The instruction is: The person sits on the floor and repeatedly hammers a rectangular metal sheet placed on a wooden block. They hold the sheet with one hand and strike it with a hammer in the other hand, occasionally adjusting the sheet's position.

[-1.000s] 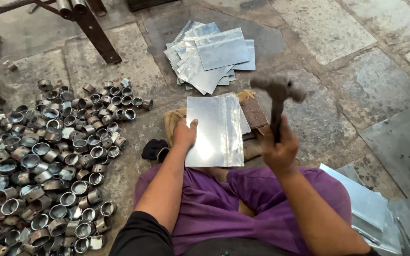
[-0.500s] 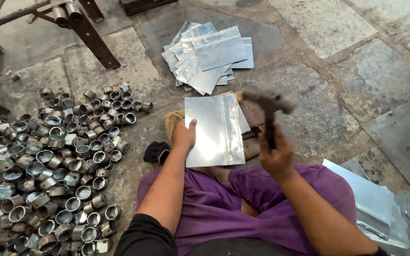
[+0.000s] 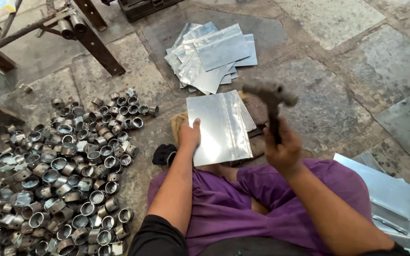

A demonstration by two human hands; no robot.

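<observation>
**Head view: hammer raised over sheet on the floor**

Head camera is looking down at us sitting on a stone floor point(image 3: 347, 28), purple cloth over our lap.

- Our left hand point(image 3: 189, 135) is lying flat, fingers spread, pressing the near left edge of a shiny metal sheet point(image 3: 219, 128). The sheet is lying on a dark block, just beyond our knees.
- Our right hand point(image 3: 283, 147) is closing tight around the handle of a hammer point(image 3: 271, 97). The head is blurring above the sheet's right edge, clear of the metal.
- A loose stack of cut sheets point(image 3: 212, 54) is sitting farther out, apart from the one being worked.
- A big heap of short metal rings point(image 3: 58, 166) is spreading across the floor to our left.
- More flat sheets point(image 3: 385, 189) are lying by our right knee.

Judging the step: we are mid-swing, hammering along the right edge of the held sheet. The next blow is calling for a square landing on that edge, with the left hand keeping the sheet pinned and the fingers well away from the strike line. A slipping sheet looks to be the main risk.
</observation>
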